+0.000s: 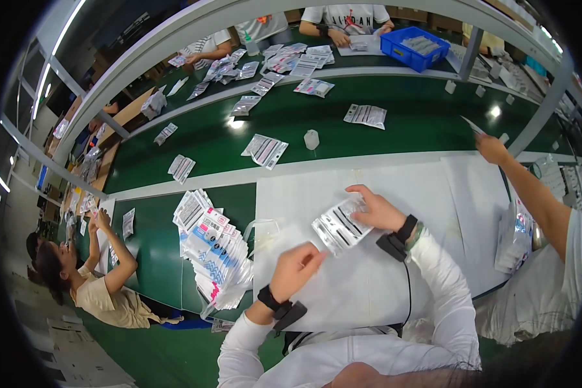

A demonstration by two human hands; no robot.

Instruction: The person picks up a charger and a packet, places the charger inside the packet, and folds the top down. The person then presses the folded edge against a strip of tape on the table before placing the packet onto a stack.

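A silver-and-white foil pouch [343, 225] with dark printed lines is over the white work surface in front of me. My right hand [380, 212] grips its right side, thumb on the printed face and index finger stretched out beyond the upper edge. Just off the pouch's lower left corner is my left hand [295, 268], its fingers curled and closed; whatever may be inside them is hidden. A fanned stack of white, blue and pink printed pouches [216, 249] lies to the left of my hands. A clear plastic bag [262, 233] is beside that stack.
Beyond a white rail runs a green conveyor belt [407, 142] carrying scattered pouches [265, 150] and a small whitish piece [312, 139]. At the right a co-worker's arm [537, 187] reaches over the belt. Another person [97, 278] works at left. A blue bin [414, 50] stands opposite.
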